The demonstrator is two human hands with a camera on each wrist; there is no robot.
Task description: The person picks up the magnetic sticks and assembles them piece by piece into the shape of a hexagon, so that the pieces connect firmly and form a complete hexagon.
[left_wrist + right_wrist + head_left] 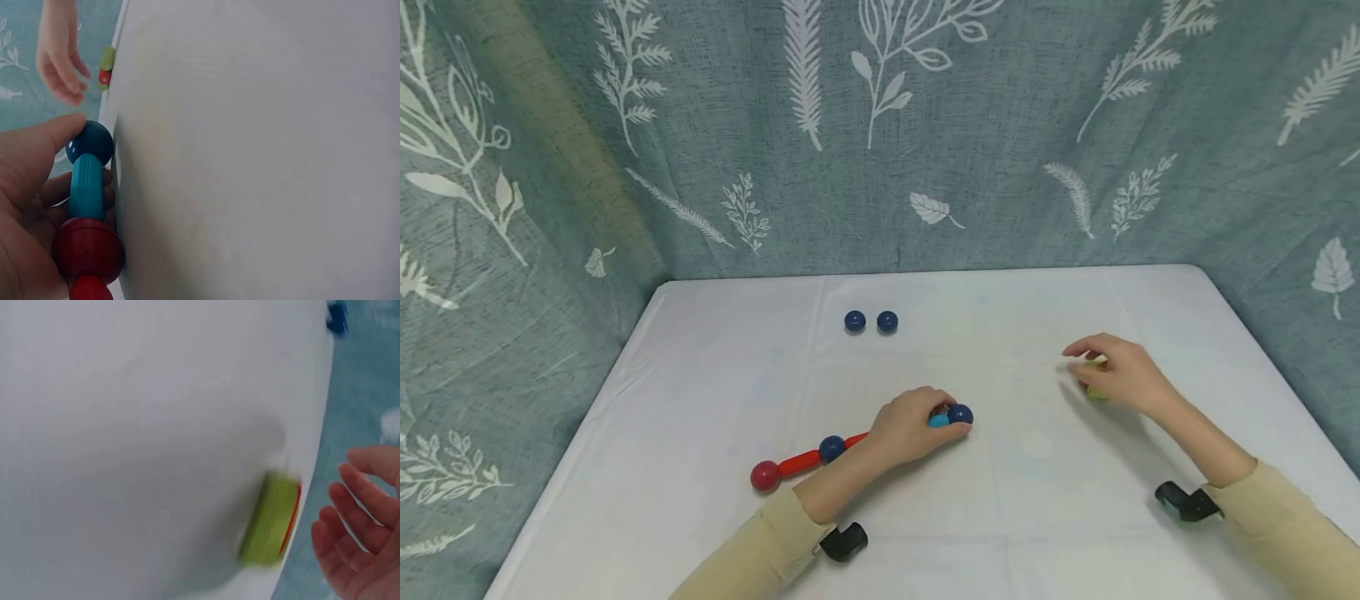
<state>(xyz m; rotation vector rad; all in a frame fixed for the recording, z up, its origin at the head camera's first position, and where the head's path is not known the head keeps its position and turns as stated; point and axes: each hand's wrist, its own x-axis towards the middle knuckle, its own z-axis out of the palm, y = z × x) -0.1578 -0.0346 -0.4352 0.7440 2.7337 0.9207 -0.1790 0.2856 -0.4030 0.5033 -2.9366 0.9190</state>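
Observation:
My left hand (906,427) holds one end of a chain of toy balls and rods over the table. In the left wrist view, its thumb touches the dark blue ball (91,142) and its fingers lie behind the light blue rod (87,187). A red ball (89,251) joins that rod's other end. Farther along in the head view come red rods (799,463), another blue ball (831,448) and a red end ball (764,476). Fingers spread and bent, my right hand (1120,373) hovers by a yellow-green piece with red (272,519), not gripping it.
Two dark blue balls, a left one (854,322) and a right one (887,322), lie toward the back of the white-covered table (715,350). A green leaf-patterned curtain (850,208) hangs behind and at the sides. Black wrist cameras (844,542) sit at both cuffs.

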